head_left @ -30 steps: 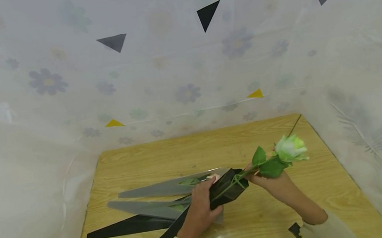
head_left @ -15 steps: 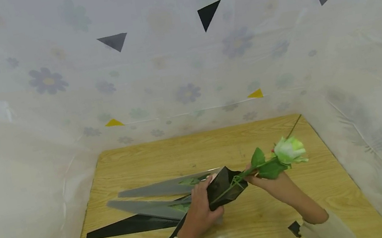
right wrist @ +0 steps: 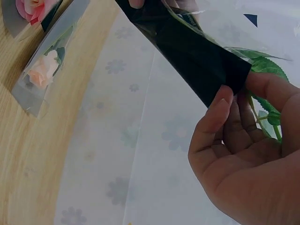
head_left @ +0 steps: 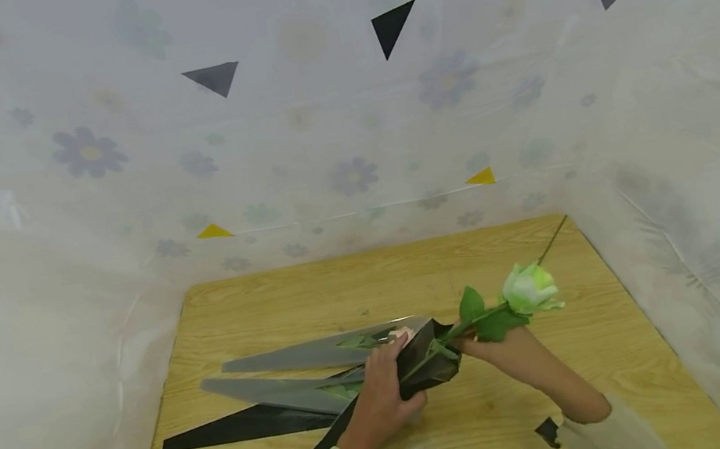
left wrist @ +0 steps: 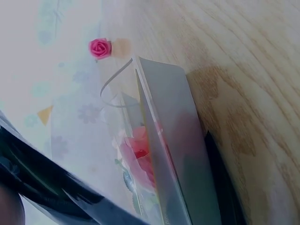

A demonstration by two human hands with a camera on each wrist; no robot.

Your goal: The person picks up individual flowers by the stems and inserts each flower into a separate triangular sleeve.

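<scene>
At the left of the table (head_left: 315,295), a lying black sleeve (head_left: 244,427) rested partly under a nearer grey sleeve (head_left: 255,391), with a farther grey sleeve (head_left: 282,359) just beyond. Those two grey sleeves looked finished: a pink rose (left wrist: 139,154) lay inside the nearer, a pale peach rose (right wrist: 43,70) inside the farther; what the lying black one held could not be made out. Next came the left hand (head_left: 381,396), its fingers wrapped about a held black sleeve (head_left: 429,380), whose narrow tail ran back beneath the palm toward the person. This piece of work seemed only part done: the lower stem of a white-green rose (head_left: 528,289) sat within the sleeve, while its bloom and green leaves (head_left: 494,326) stayed outside the mouth, so the upper part was apparently what remained. Further right, the right hand (head_left: 507,360) pinched the edge of that mouth between its fingertips; whether it also gripped the stem could not be told. The rose leaned out above and past those fingers, its bloom beyond the right hand and well apart from the left. Behind the bloom, a thin stem (head_left: 553,239) reached toward the table's far right corner.
</scene>
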